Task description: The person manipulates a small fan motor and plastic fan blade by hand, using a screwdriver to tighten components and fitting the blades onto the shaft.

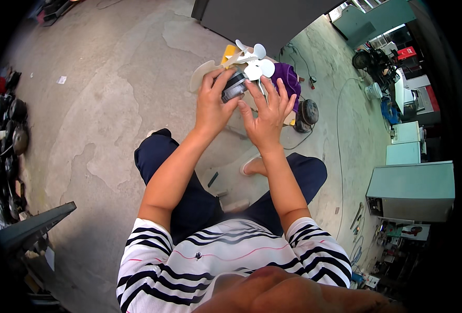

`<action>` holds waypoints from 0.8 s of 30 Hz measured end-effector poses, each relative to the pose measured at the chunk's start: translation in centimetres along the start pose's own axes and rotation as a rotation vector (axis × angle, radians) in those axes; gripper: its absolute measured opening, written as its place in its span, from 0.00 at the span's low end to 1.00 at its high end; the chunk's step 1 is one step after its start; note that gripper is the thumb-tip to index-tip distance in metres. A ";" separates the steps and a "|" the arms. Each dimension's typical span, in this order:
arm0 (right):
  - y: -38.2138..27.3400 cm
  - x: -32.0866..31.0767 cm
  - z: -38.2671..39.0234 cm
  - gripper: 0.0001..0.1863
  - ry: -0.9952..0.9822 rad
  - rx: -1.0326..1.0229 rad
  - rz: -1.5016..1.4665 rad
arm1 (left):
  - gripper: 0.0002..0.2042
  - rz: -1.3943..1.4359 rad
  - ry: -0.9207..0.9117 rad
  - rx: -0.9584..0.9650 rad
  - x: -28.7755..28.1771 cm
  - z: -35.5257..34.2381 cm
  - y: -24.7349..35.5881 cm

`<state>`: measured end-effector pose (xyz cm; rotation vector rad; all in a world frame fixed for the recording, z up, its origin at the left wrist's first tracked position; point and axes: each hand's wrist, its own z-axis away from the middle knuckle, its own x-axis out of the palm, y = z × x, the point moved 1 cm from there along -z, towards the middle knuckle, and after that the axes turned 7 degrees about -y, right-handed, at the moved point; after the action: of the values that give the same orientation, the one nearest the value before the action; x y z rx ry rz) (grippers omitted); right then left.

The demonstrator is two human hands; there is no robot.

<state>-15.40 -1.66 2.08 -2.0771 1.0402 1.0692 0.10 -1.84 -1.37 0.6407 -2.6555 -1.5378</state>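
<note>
**Head view: small fan motor held up in both hands**

Head camera shows a small grey-and-black fan motor (234,86) just above the centre of the frame, raised in front of the seated person. A white plastic fan blade (253,61) sits on its upper end, its rounded vanes fanning out toward the top of the picture.

The left hand (212,101) wraps the motor body, thumb and fingers curled around it and closed firmly on the casing. The right hand (267,115) sits just beside it, palm turned toward the motor, fingers spread and extended, their tips near or touching the blade hub; whether they actually pinch anything cannot be told from here.

To do this well, I judge the left hand's grip should stay on the casing rather than the vanes, which look thin and likely to flex or snap. The right fingertips would do best working at the hub, close to the shaft, with the pull or push kept in line with it.

Behind the hands lie a purple cloth (287,77) and a dark round part (309,111) on the concrete floor (100,104). Pale green metal cabinets (413,190) stand at the right edge, and dark round parts (6,135) are heaped at the left edge.
</note>
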 end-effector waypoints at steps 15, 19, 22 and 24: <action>0.4 0.2 -0.3 0.22 0.053 0.012 0.024 | 0.32 0.001 0.006 0.017 0.3 0.0 -0.5; 0.0 0.2 -0.4 0.21 0.082 -0.036 -0.040 | 0.31 -0.012 -0.007 -0.008 0.3 0.1 -0.4; -0.1 0.2 -0.6 0.20 0.043 0.016 0.031 | 0.30 -0.008 -0.015 -0.028 0.2 0.1 -0.4; 0.2 0.2 -0.6 0.20 0.056 0.053 0.022 | 0.30 -0.009 -0.021 -0.032 0.3 0.1 -0.3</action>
<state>-15.18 -2.31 2.19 -2.0685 1.1090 0.9885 -0.04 -1.96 -1.76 0.6392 -2.6408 -1.5953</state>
